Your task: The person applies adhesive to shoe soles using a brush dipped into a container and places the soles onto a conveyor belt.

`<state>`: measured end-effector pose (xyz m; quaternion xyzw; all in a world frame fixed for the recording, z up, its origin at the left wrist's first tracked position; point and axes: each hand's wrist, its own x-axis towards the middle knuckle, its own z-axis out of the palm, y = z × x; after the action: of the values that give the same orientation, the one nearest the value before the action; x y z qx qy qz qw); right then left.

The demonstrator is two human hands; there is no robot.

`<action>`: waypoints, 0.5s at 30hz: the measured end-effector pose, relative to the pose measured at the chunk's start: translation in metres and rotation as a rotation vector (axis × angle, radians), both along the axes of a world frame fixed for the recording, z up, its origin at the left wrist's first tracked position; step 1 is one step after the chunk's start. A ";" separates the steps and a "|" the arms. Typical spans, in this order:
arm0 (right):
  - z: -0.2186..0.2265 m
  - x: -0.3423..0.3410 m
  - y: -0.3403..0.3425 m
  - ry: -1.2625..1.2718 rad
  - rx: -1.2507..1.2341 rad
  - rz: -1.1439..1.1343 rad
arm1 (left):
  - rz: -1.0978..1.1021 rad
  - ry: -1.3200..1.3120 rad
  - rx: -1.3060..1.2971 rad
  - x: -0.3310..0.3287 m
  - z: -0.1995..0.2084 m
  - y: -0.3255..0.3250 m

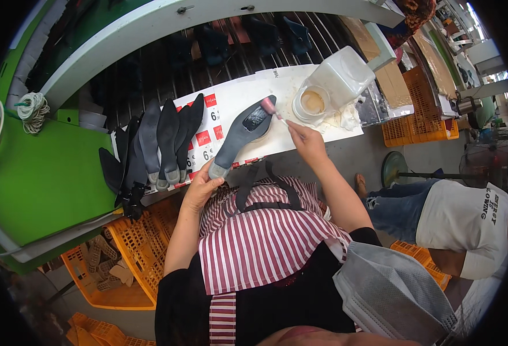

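Note:
A dark grey shoe sole [234,138] slants over the printed paper sheet [282,144]. My left hand [199,189] is closed on its narrow heel end. A brush with a pink head [269,106] is pinched by its pale thin handle in my right hand [308,142]. The brush head touches the wide toe end of the sole, where a dark, wet-looking patch shows. Right of the brush stands a white round pot [312,102] with a yellowish substance inside. A translucent plastic jug [344,74] lies tilted against it.
Several more dark soles [168,135] lie fanned out at the left, beside a green surface [40,184]. A roller conveyor carrying dark shoe parts [262,36] runs behind, under a pale metal frame [127,43]. Orange crates [144,248] stand below. Another person [458,222] is at the right.

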<state>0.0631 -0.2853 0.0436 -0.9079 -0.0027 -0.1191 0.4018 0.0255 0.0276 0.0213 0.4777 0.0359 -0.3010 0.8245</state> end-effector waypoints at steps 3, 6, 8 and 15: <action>0.013 -0.019 0.024 0.057 -0.102 0.216 | 0.014 0.000 -0.014 0.000 -0.001 0.002; 0.004 -0.018 0.020 0.098 -0.125 0.257 | 0.015 -0.015 -0.005 0.002 -0.002 0.001; -0.009 0.002 -0.001 0.078 -0.087 0.066 | 0.006 -0.027 0.012 0.003 -0.002 0.003; 0.001 0.006 -0.009 0.063 0.021 0.092 | 0.031 0.022 -0.033 0.005 -0.006 0.007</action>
<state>0.0695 -0.2942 0.0449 -0.9059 -0.0306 -0.0720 0.4163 0.0305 0.0350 0.0152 0.4603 0.0472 -0.2939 0.8364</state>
